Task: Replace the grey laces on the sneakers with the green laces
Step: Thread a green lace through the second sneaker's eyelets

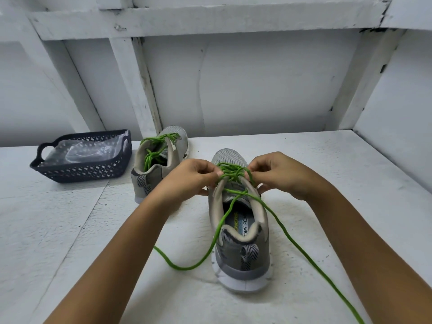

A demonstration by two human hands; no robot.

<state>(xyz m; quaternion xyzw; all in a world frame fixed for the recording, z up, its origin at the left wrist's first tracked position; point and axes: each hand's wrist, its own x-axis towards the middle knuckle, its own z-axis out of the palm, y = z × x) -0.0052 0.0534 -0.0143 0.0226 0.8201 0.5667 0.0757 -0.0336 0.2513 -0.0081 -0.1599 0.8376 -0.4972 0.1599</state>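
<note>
A grey sneaker [242,251] stands in the middle of the white table, heel toward me, threaded with a green lace [230,173]. My left hand [189,177] pinches the lace at the left side of the eyelets. My right hand [278,174] pinches it at the right side. Two loose lace ends trail back over the heel: one loops left across the table [184,267], the other runs toward the lower right [327,277]. A second grey sneaker [159,160] with a green lace [152,150] sits behind on the left.
A dark perforated plastic basket [81,170] holding clear plastic bags [86,150] stands at the back left of the table [70,230]. A white panelled wall [257,90] closes off the back and right side.
</note>
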